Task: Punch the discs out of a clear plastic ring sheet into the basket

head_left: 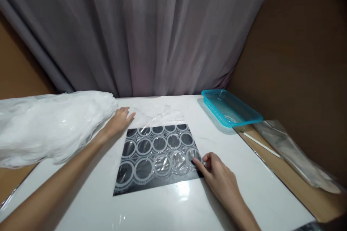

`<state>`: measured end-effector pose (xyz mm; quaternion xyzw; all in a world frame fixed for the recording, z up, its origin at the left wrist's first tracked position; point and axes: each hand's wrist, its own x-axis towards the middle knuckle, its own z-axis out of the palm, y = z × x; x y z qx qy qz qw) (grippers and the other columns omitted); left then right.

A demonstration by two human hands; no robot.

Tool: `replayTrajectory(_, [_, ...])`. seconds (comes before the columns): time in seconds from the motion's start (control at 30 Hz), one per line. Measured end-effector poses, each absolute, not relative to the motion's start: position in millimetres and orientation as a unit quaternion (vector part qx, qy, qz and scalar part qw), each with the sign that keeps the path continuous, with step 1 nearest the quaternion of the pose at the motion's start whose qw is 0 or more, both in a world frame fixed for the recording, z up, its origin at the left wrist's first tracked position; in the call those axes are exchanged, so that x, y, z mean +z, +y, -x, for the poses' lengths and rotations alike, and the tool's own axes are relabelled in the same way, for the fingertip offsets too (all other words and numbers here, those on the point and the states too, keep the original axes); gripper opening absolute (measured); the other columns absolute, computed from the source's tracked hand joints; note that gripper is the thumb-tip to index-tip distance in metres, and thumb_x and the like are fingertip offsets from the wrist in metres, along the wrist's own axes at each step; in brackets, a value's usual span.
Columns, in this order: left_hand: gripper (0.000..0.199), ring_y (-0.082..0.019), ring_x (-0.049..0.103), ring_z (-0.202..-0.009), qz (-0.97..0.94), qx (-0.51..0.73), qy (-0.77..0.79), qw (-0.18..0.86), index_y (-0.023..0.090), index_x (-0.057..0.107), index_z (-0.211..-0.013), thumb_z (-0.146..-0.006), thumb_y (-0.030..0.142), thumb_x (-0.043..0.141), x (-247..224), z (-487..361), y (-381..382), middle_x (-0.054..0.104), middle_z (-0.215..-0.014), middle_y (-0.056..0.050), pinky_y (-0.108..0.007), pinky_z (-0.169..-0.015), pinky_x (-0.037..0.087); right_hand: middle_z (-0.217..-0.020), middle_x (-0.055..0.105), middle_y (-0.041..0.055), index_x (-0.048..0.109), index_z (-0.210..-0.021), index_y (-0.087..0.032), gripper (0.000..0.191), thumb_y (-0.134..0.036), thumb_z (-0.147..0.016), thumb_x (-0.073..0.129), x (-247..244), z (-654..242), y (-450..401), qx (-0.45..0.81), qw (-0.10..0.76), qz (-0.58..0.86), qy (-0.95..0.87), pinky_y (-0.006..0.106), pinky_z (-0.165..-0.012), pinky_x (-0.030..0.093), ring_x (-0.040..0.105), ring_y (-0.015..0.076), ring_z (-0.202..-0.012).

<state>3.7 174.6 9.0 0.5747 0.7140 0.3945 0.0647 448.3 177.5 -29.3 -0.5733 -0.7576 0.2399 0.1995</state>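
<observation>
Clear film (178, 161) is already covering the black sheet (151, 184), but wrinkling beside the right hand (221, 174) (pinching? can't tell). Left hand (119, 119) is resting loose.

Bare white tabletop (151, 209) along lower centre leaves passage; white plastic heap (62, 122) blocks mid-left; blue tray (235, 110) obstructs centre right; curtain (168, 32) closes the top.

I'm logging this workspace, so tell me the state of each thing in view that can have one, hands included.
Black patterned sheet: flat on the white table
Clear film: creased beyond the sheet's far edge
White bundle: heaped
Blue tray: upright, open-topped
White strip: lying down
Clear plastic: wrinkled, lying down
Curtain: hanging in folds
Left hand: open, fingers spread
Right hand: at the sheet's right edge, grip unclear
</observation>
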Motion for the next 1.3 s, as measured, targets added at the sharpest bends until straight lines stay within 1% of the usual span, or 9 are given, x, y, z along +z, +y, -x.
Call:
replayTrajectory(0.13, [0.032, -0.023, 0.066, -0.106, -0.514, 0.360, 0.773, 0.092, 0.014, 0.066, -0.115, -0.098, 0.041, 0.069, 1.7, 27.0, 224.6, 0.067, -0.117, -0.009, -0.046, -0.095, 0.056, -0.086, 0.067, 0.0060, 0.051, -0.086, -0.025, 0.052, -0.073, -0.099, 0.037, -26.2, -428.6, 171.7, 0.227, 0.225, 0.566, -0.759, 0.035, -0.064, 0.035, 0.064, 0.0292, -0.074])
replayTrajectory(0.27, [0.028, -0.017, 0.067, -0.084, -0.481, 0.340, 0.794, 0.151, 0.013, 0.067, -0.107, -0.099, 0.040, 0.069, -9.2, 40.6, 241.9, 0.068, -0.100, -0.005, -0.035, -0.078, 0.059, -0.072, 0.061, 0.0022, 0.050, -0.081, -0.025, 0.048, -0.069, -0.098, 0.043, -25.8, -428.9, 168.6, 0.259, 0.223, 0.564, -0.751, 0.033, -0.063, 0.033, 0.059, 0.0255, -0.067])
replayTrajectory(0.37, [0.026, -0.016, 0.067, -0.082, -0.479, 0.341, 0.791, 0.171, 0.013, 0.067, -0.105, -0.100, 0.039, 0.069, -12.5, 48.7, 244.4, 0.068, -0.097, -0.004, -0.033, -0.075, 0.059, -0.063, 0.053, -0.0001, 0.047, -0.075, -0.024, 0.054, -0.073, -0.098, 0.043, -24.6, -435.2, 172.6, 0.317, 0.240, 0.562, -0.725, 0.031, -0.060, 0.033, 0.053, 0.0227, -0.062])
replayTrajectory(0.57, [0.027, -0.016, 0.066, -0.083, -0.501, 0.385, 0.766, 0.117, 0.014, 0.065, -0.113, -0.102, 0.039, 0.065, -14.0, 41.8, 238.3, 0.068, -0.100, -0.005, -0.034, -0.076, 0.059, -0.066, 0.041, -0.0003, 0.039, -0.071, -0.023, 0.056, -0.072, -0.098, 0.045, -24.0, -441.8, 177.8, 0.434, 0.312, 0.511, -0.673, 0.030, -0.059, 0.034, 0.042, 0.0200, -0.064])
replayTrajectory(0.7, [0.032, -0.020, 0.067, -0.095, -0.500, 0.403, 0.765, 0.050, 0.015, 0.064, -0.120, -0.102, 0.041, 0.064, -16.2, 27.8, 229.5, 0.067, -0.113, -0.008, -0.039, -0.084, 0.059, -0.064, 0.038, -0.0008, 0.036, -0.069, -0.024, 0.056, -0.072, -0.096, 0.045, -27.0, -444.7, 174.3, 0.452, 0.308, 0.516, -0.659, 0.030, -0.058, 0.033, 0.039, 0.0194, -0.061])
replayTrajectory(0.87, [0.037, -0.025, 0.063, -0.111, -0.509, 0.382, 0.771, -0.016, 0.016, 0.063, -0.125, -0.100, 0.044, 0.065, -13.8, 11.7, 222.2, 0.063, -0.127, -0.010, -0.048, -0.097, 0.053, -0.061, 0.050, 0.0014, 0.041, -0.068, -0.023, 0.050, -0.065, -0.094, 0.043, -27.5, -448.1, 170.0, 0.333, 0.201, 0.596, -0.702, 0.032, -0.061, 0.034, 0.051, 0.0228, -0.062])
replayTrajectory(1.07, [0.040, -0.036, 0.044, -0.139, -0.585, 0.325, 0.741, -0.057, 0.018, 0.060, -0.132, -0.102, 0.043, 0.056, -5.1, -41.9, 211.1, 0.054, -0.142, -0.016, -0.061, -0.119, 0.029, -0.063, 0.060, 0.0031, 0.047, -0.069, -0.024, 0.049, -0.066, -0.094, 0.040, -20.9, -448.2, 166.2, 0.250, 0.159, 0.607, -0.737, 0.034, -0.060, 0.030, 0.056, 0.0256, -0.063])
replayTrajectory(1.17, [0.044, -0.036, 0.044, -0.143, -0.665, 0.285, 0.690, -0.023, 0.026, 0.058, -0.142, -0.102, 0.046, 0.053, -1.8, -91.2, 170.6, 0.054, -0.150, -0.013, -0.059, -0.125, 0.025, -0.062, 0.061, 0.0032, 0.048, -0.069, -0.025, 0.052, -0.069, -0.095, 0.039, -19.1, -451.6, 166.1, 0.262, 0.161, 0.597, -0.741, 0.033, -0.059, 0.030, 0.058, 0.0260, -0.062])
replayTrajectory(1.3, [0.061, -0.035, 0.040, -0.151, -0.746, 0.198, 0.635, 0.028, 0.046, 0.043, -0.157, -0.098, 0.049, 0.060, -3.9, -128.9, 73.2, 0.042, -0.165, 0.000, -0.062, -0.121, 0.039, -0.061, 0.060, 0.0026, 0.052, -0.071, -0.025, 0.054, -0.073, -0.095, 0.042, -19.0, -455.3, 166.7, 0.277, 0.180, 0.591, -0.736, 0.033, -0.058, 0.032, 0.058, 0.0253, -0.059])
